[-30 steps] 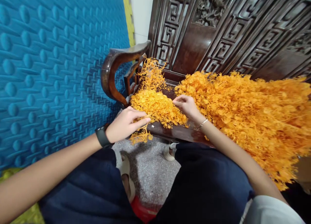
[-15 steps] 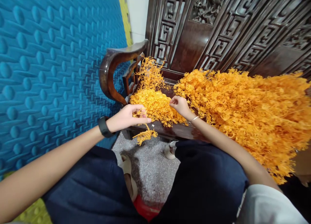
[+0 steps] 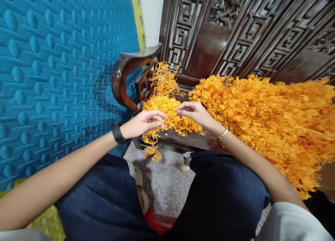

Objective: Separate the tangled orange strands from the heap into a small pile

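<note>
My left hand (image 3: 145,123), with a dark band on its wrist, is over the front edge of the seat, its fingers curled. A sprig of orange artificial flowers (image 3: 153,150) hangs below it, seemingly held by the lower fingers; the grip itself is hidden. Facing it, my right hand (image 3: 193,112) hovers over the small heap of yellow-orange flower pieces (image 3: 167,106). Its thumb and fingers are slightly apart, and nothing shows between them. The fingertips of the two hands point at each other across a short gap.
A large mass of orange flowers (image 3: 267,119) covers the seat on the right. The dark wooden bench has a curved armrest (image 3: 120,77) and a carved back (image 3: 206,56). Blue padding (image 3: 65,77) lines the left. Below lies a speckled floor (image 3: 167,178) with a red object (image 3: 158,221).
My right hand has moved slightly left and loosened from a pinch. My left hand has shifted right, its fingers reaching further forward. The sprig beneath it now hangs lower and straighter.
</note>
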Available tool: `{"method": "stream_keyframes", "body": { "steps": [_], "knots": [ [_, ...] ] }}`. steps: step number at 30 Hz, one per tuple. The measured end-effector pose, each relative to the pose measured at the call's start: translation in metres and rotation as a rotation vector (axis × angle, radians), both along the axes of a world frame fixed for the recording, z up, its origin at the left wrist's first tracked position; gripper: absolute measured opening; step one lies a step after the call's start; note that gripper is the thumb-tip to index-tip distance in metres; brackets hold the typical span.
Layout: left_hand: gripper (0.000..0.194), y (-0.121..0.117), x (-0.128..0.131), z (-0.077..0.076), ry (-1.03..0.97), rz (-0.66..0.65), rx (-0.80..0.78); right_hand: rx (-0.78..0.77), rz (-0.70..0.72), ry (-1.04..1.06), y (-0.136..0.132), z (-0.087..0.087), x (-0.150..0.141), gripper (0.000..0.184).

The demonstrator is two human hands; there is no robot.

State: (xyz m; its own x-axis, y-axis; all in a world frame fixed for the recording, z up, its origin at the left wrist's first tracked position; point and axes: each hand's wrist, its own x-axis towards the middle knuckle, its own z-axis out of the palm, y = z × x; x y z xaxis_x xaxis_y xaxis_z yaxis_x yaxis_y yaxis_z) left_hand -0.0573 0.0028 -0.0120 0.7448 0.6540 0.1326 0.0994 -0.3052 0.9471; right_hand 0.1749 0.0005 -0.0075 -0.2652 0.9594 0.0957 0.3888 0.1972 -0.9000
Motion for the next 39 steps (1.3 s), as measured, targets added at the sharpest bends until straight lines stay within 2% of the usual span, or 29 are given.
{"method": "stream_keyframes", "body": {
  "steps": [2,5,7,11,13,15,19,22,25,28,31,34,36,39],
  "knots": [
    [0.022,-0.001,0.001,0.000,0.000,0.001,-0.017,-0.030,0.117,-0.010,-0.008,0.007,-0.010,0.014],
    [0.022,-0.006,0.001,0.005,-0.028,0.003,-0.050,-0.111,0.216,0.007,-0.014,0.006,-0.021,0.011],
    [0.020,-0.008,0.000,0.009,-0.060,0.009,-0.078,-0.225,0.264,0.104,-0.016,0.001,-0.027,0.015],
    [0.011,-0.011,-0.002,0.014,-0.137,0.005,-0.133,-0.470,0.425,0.361,-0.021,-0.005,-0.034,0.035],
    [0.008,-0.012,-0.003,0.014,-0.165,-0.019,-0.156,-0.536,0.483,0.450,-0.024,-0.005,-0.037,0.040],
    [0.007,-0.013,-0.003,0.015,-0.176,-0.025,-0.168,-0.550,0.502,0.472,-0.025,-0.004,-0.039,0.036],
    [0.008,-0.016,-0.001,0.016,-0.208,0.045,-0.142,-0.446,0.443,0.382,-0.023,-0.003,-0.039,0.021],
    [0.013,-0.016,0.003,0.015,-0.244,0.166,-0.068,-0.376,0.376,0.353,-0.020,-0.003,-0.037,0.011],
    [0.020,-0.014,0.005,0.013,-0.256,0.294,0.047,-0.323,0.292,0.354,-0.019,-0.002,-0.035,0.013],
    [0.029,-0.011,0.004,0.011,-0.174,0.350,0.129,-0.268,0.203,0.344,-0.020,0.001,-0.033,0.013],
    [0.038,-0.009,0.004,0.008,-0.015,0.343,0.213,-0.210,0.133,0.342,-0.023,0.007,-0.033,0.018],
    [0.029,-0.010,0.005,0.007,0.114,0.272,0.272,-0.146,0.114,0.290,-0.025,0.013,-0.033,0.018],
    [0.032,-0.013,0.006,0.008,0.152,0.228,0.261,-0.109,0.104,0.243,-0.026,0.016,-0.033,0.016],
    [0.038,-0.016,0.009,0.010,0.145,0.233,0.187,-0.073,0.053,0.222,-0.025,0.018,-0.033,0.015]
  ]
}}
